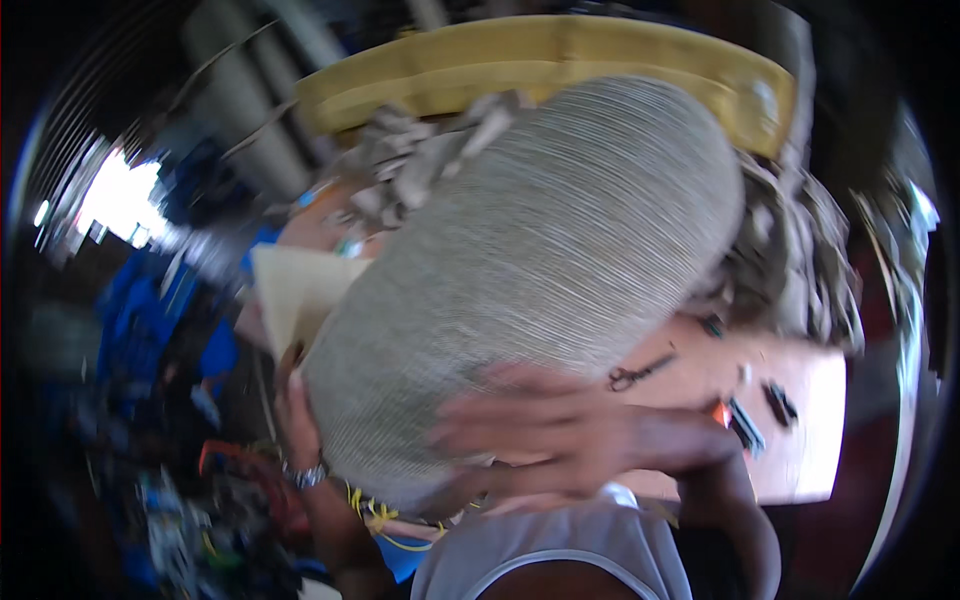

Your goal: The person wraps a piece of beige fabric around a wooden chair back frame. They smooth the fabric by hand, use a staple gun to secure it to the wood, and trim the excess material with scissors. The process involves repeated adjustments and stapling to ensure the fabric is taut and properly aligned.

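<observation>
Long grey-beige cushion in finely ribbed fabric (550, 230) slants across the pale pinkish-tan smooth tabletop (815, 400), its near end toward the person's torso. At its left side the left hand (300, 415), with a metal-banded watch (306, 475) at the wrist, rests along the edge, seemingly to brace it; part of the hand is hidden, so I cannot tell how closely its fingers curl. Just above that hand, a flat cream panel with a straight edge (295, 290) juts out beside the cushion. Behind the cushion curves a long yellow padded-looking piece (470, 70). Over its near end the right hand (545, 425), blurred, has fingers outstretched and grips nothing, perhaps placed to press or smooth the ribs; contact is unclear. Right of the cushion lie dark metal scissors (640, 372), apparently kept within reach, and crumpled grey-brown soft cloth (800, 260) in loose folds.
</observation>
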A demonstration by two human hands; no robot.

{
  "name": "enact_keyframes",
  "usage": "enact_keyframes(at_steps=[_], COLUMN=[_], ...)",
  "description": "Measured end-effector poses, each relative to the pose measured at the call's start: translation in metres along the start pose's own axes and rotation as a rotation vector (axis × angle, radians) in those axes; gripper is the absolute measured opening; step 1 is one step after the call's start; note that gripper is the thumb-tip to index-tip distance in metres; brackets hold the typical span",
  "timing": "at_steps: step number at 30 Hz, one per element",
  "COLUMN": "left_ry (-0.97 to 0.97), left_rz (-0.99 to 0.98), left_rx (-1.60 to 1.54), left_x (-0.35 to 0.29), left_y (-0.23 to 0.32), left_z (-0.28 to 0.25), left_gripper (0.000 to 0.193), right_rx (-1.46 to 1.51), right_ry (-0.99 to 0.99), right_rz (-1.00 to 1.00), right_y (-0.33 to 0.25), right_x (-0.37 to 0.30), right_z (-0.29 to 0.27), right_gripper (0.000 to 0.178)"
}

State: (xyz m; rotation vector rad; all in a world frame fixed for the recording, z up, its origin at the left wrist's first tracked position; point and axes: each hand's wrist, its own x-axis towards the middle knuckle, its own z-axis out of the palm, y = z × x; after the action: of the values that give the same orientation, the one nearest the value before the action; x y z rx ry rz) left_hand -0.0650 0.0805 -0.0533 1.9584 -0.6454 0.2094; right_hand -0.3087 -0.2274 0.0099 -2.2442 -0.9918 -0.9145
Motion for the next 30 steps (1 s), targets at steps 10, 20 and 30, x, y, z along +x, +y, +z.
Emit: enact_keyframes(at_steps=[10, 20, 30], left_ry=[0.288, 0.308, 0.015], left_rz=[-0.535, -0.352, -0.603], left_rx=[0.072, -0.288, -0.409], left_x=[-0.048, -0.075, -0.078], left_y=[-0.099, -0.129, -0.129], left_z=[-0.069, -0.051, 0.062], left_gripper=[0.050, 0.048, 0.062], right_rx=[-0.366, -0.344, -0.359], right_ry=[0.762, 0.824, 0.867], right_rz=[0.728, 0.824, 0.863], right_y=[0.129, 0.132, 0.099], right_x=[-0.101, -0.136, -0.142], right_z=[-0.111, -0.108, -0.103], right_gripper=[0.054, 0.055, 0.056])
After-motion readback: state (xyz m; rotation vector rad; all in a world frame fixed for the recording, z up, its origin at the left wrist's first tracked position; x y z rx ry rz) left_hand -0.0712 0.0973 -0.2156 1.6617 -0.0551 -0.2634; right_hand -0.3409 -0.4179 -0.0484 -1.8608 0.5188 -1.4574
